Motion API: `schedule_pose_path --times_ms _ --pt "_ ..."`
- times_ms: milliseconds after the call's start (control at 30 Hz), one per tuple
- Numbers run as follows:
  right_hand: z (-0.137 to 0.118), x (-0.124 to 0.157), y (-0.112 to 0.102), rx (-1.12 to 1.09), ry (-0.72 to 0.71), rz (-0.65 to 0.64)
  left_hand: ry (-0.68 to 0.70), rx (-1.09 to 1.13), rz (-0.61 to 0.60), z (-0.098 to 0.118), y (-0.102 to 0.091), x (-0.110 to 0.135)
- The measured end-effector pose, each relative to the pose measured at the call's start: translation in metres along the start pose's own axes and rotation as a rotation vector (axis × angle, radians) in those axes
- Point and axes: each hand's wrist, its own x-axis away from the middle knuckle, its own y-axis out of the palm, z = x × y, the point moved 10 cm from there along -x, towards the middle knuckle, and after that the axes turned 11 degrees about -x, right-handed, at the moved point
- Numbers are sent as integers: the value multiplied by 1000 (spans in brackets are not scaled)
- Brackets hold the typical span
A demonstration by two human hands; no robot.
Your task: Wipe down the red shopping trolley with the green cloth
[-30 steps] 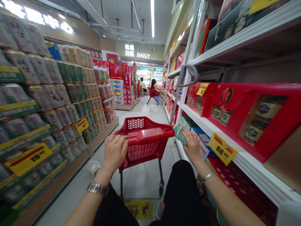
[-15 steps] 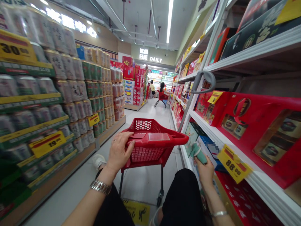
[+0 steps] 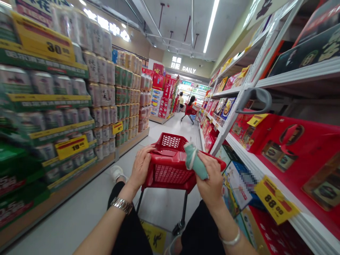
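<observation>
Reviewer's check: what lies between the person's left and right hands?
In the head view, the red cart handle spans the stretch between left hand and right hand; the green bundle, held by the right hand, overlaps it.

1. Left hand [image 3: 141, 165]: the back faces upward; the fingers bend forward together, the thumb beside them.
2. Right hand [image 3: 211, 180]: the fingers curl inward in a grip.
3. Left forearm [image 3: 103, 228] and right forearm [image 3: 239, 247]: both reach forward and converge toward the hands.

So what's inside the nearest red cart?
Inside the cart, the far mesh wall shows. The handle, near wall and green cloth in the right hand cover most of the rest, including the bottom.
</observation>
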Motion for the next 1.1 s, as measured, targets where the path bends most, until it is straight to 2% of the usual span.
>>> schedule_pose_path --times_ms 133,233,300,367,533,700,900,1100 --pt "-43 -17 62 -57 -170 -144 15 18 49 -8 2 5" --pt "-58 -18 100 -39 -218 -229 14 29 84 -19 3 8" --pt "-61 -15 117 -8 -231 -260 10 34 84 -25 5 9" --pt "-63 -10 124 19 -252 -252 9 37 86 -29 6 10" --pt "-71 2 119 89 -341 -204 28 42 92 -29 6 8" --pt "-58 7 105 101 -297 -248 89 31 49 -10 3 4" --pt "-34 14 71 110 -232 -205 136 -23 9 8 -1 2" --pt "-7 23 32 213 -209 -153 109 -17 -21 8 2 2"
